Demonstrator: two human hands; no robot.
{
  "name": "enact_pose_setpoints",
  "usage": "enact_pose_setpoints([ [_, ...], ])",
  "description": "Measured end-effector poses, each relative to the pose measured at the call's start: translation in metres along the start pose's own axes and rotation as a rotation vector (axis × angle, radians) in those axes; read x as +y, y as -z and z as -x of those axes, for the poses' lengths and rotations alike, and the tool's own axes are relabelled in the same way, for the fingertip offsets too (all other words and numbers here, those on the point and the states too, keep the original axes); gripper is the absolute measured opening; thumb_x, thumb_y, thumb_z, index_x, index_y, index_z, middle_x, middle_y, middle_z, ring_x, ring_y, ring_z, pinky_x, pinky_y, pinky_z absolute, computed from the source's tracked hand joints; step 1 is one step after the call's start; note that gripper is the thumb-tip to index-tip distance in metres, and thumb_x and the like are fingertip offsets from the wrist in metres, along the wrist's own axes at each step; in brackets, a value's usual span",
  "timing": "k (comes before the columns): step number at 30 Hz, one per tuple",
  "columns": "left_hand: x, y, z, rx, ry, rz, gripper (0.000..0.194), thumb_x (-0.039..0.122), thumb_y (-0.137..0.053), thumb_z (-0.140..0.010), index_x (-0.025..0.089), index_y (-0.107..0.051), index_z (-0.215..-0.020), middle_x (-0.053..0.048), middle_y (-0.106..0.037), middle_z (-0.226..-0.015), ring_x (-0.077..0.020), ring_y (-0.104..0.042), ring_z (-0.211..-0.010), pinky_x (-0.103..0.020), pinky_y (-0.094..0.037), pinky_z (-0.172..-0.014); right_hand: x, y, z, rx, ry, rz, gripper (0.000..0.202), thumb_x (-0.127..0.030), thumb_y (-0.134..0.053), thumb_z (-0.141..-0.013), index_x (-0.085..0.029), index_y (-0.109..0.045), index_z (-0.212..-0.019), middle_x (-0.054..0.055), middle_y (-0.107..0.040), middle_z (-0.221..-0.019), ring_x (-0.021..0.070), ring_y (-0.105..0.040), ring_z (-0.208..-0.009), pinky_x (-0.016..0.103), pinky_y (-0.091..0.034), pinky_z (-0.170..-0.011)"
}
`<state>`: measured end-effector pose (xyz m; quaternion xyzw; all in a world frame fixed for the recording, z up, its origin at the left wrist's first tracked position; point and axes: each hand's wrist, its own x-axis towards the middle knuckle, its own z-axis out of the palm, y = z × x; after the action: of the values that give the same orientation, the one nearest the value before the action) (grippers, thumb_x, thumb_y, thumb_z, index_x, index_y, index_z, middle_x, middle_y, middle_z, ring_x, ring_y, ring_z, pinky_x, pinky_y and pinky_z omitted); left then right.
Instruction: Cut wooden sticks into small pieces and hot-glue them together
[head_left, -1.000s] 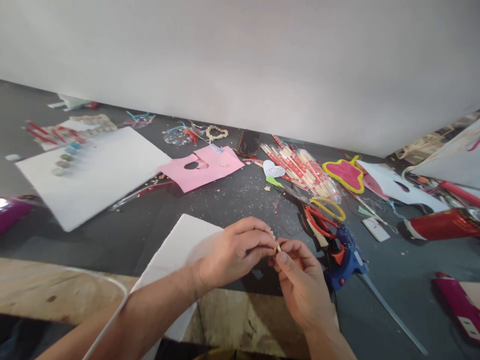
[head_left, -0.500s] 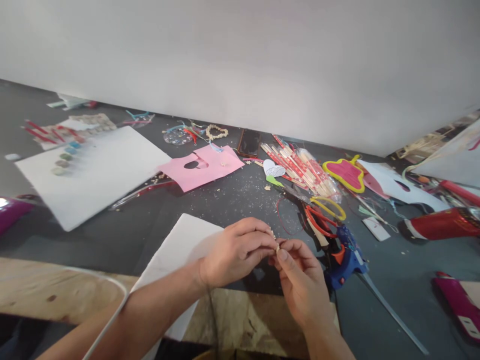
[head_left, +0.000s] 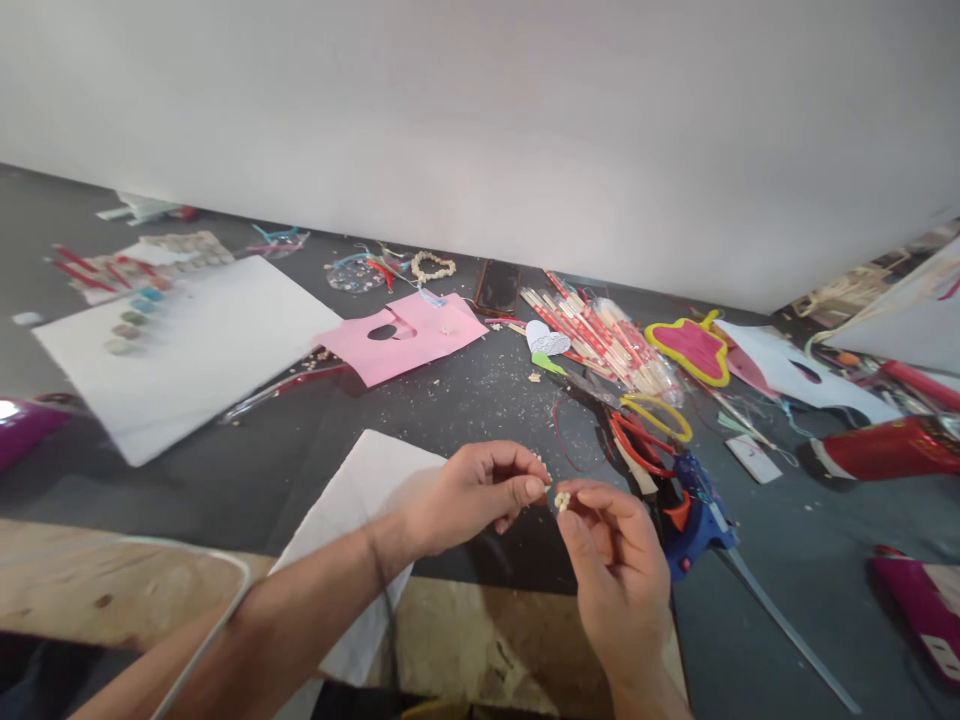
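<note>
- right grip [head_left: 619, 550] pinches a small, knobbly cream cluster [head_left: 562, 501] between thumb and forefinger, above the surface [head_left: 300, 490] by its near edge.
- left grip [head_left: 465, 500] has thumb and forefinger pressed together just beside it; a tiny pale bit shows at their tips, though i cannot tell if it is pinched between them.
- for pieces this small, a light pinch with the pads seems best: squeezing hard could crumble the lumps or flick them away.
- keeping the two sets of fingertips close and level, with the cluster turned outward, leaves its bumpy face in sight.
- under the left forearm lies a smooth white sheet [head_left: 337, 510], reaching over the near edge; its pale, flat face would show up dropped bits poorly.
- pale crumbs speckle the matte dark surface beyond the hands, and a nubbly cream ring [head_left: 433, 266] sits by the far edge.
- to the right are hard, glossy things: yellow scissor handles [head_left: 670, 428] and a blue glue gun [head_left: 701, 525], near enough that a wide elbow or wrist might knock them.
</note>
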<state>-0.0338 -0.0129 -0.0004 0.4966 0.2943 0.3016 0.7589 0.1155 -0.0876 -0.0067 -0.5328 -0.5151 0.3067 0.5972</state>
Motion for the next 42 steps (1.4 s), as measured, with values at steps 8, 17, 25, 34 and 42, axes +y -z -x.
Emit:
enact_pose_setpoints([
  [8, -0.002, 0.0062, -0.0006, -0.144, 0.151, 0.195, 0.033, 0.041, -0.073, -0.072, 0.01, -0.066, -0.081, 0.002, -0.053, -0.058, -0.0055, -0.044, -0.049, -0.017, -0.035, -0.047, 0.0032, 0.0011, 0.0034, -0.049, 0.161, 0.14, 0.021, -0.012, -0.057, -0.084, -0.026, -0.054, -0.1, 0.004, -0.06, -0.096, 0.0174, -0.059, -0.092, 0.033, -0.05, -0.077],
  [17, 0.0, 0.0073, -0.0012, -0.16, 0.177, 0.186, 0.024, 0.032, -0.076, -0.071, 0.01, -0.069, -0.078, 0.001, -0.054, -0.055, -0.0046, -0.044, -0.048, -0.017, -0.034, -0.047, 0.0011, 0.0015, 0.0043, -0.117, 0.195, 0.153, 0.029, -0.008, -0.055, -0.084, -0.029, -0.053, -0.103, 0.004, -0.059, -0.097, 0.0186, -0.057, -0.093, 0.034, -0.049, -0.076],
  [25, -0.002, 0.0066, -0.0015, -0.156, 0.182, 0.191, 0.022, 0.031, -0.076, -0.07, 0.011, -0.069, -0.075, 0.002, -0.054, -0.054, -0.0044, -0.043, -0.048, -0.017, -0.033, -0.047, -0.0015, 0.0001, 0.0045, -0.112, 0.203, 0.155, 0.028, -0.007, -0.055, -0.084, -0.028, -0.055, -0.103, 0.003, -0.06, -0.096, 0.017, -0.059, -0.091, 0.033, -0.05, -0.077],
  [34, -0.0014, 0.0058, -0.0022, -0.134, 0.194, 0.196, 0.025, 0.033, -0.078, -0.067, 0.011, -0.068, -0.074, 0.001, -0.055, -0.057, -0.005, -0.043, -0.049, -0.019, -0.033, -0.048, 0.0048, 0.0002, 0.0044, -0.116, 0.204, 0.239, 0.029, -0.011, -0.059, -0.081, -0.025, -0.058, -0.107, 0.006, -0.06, -0.103, 0.0172, -0.061, -0.087, 0.031, -0.054, -0.07],
  [42, -0.0007, 0.008, -0.0019, -0.164, 0.18, 0.185, 0.028, 0.037, -0.074, -0.071, 0.01, -0.067, -0.073, 0.001, -0.055, -0.059, -0.0054, -0.043, -0.05, -0.019, -0.033, -0.049, 0.0007, 0.0012, 0.0026, -0.156, 0.239, 0.301, 0.025, -0.009, -0.058, -0.082, -0.024, -0.058, -0.102, 0.006, -0.06, -0.1, 0.0161, -0.061, -0.086, 0.029, -0.053, -0.069],
])
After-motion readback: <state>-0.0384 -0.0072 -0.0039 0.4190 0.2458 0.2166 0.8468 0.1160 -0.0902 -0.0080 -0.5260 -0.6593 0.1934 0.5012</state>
